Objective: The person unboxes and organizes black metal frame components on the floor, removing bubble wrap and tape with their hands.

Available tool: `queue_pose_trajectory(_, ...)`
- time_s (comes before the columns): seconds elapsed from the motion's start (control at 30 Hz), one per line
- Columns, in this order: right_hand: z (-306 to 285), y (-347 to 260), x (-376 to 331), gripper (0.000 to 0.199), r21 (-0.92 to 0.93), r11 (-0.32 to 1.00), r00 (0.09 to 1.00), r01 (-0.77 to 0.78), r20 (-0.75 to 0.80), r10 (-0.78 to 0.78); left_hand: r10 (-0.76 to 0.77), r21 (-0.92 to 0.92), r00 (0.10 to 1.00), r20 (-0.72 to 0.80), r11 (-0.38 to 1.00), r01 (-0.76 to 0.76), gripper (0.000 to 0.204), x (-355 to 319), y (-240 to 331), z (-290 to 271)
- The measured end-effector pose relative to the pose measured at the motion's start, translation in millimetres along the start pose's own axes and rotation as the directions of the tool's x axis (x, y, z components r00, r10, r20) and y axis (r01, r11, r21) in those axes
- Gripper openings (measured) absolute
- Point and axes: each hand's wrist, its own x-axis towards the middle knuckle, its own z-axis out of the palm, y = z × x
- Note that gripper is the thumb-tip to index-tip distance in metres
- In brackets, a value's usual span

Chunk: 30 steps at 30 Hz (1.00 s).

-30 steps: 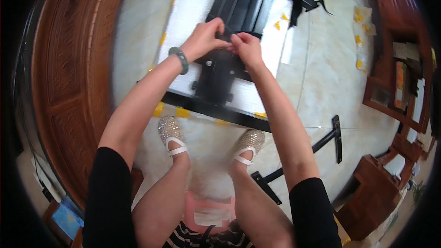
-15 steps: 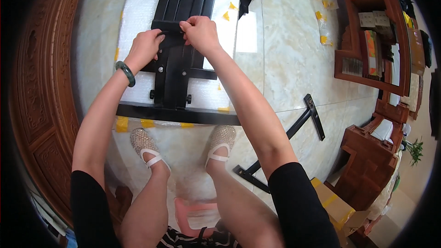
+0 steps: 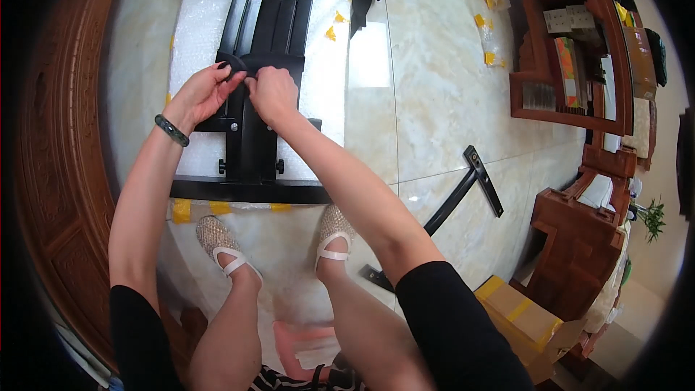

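A black metal frame (image 3: pixel 250 148) of several parallel bars and end crossbars lies over a bubble-wrapped white panel (image 3: pixel 200 32) on the floor. Across its middle bars runs a wide black strap (image 3: pixel 279 62), part of which curls up as a loop at the left. My left hand (image 3: pixel 201 93), with a dark bangle at its wrist, pinches the strap beside that loop. Close on its right, my right hand (image 3: pixel 274 94) is closed with bent fingers, pinching the strap too. The fingertips of both hands nearly meet, and they partly hide the strap between them.
A black T-ended metal leg (image 3: pixel 463 192) lies on the tiles at right. Bubble wrap with yellow tape (image 3: pixel 489 22) lies near a wooden cabinet (image 3: pixel 572 112). An open cardboard box (image 3: pixel 525 315) stands at lower right, a pink stool (image 3: pixel 286 344) below me. Carved wooden furniture (image 3: pixel 61 166) lines the left.
My hands have come closer together, the right one moving left and down toward the left. A raised strap loop now shows by my left fingers. The whole view has shifted slightly.
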Motion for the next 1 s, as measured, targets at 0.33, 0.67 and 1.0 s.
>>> queue_pose_trajectory(0.33,-40,-18,17,0.026,-0.069,0.997,0.999,0.036,-0.025,-0.038,0.318,0.043,0.945,-0.077,0.948,-0.315,0.018,22,-29,-8)
queue_pose_trajectory(0.67,-18,-19,69,0.047,-0.026,1.000,0.975,-0.009,0.222,0.015,0.447,-0.083,0.894,-0.047,0.890,-0.449,0.022,32,-49,-6)
queue_pose_trajectory(1.0,-11,-8,72,0.019,0.227,0.972,0.995,-0.054,0.090,0.034,0.436,0.150,0.898,-0.061,0.893,-0.423,0.025,14,-41,20)
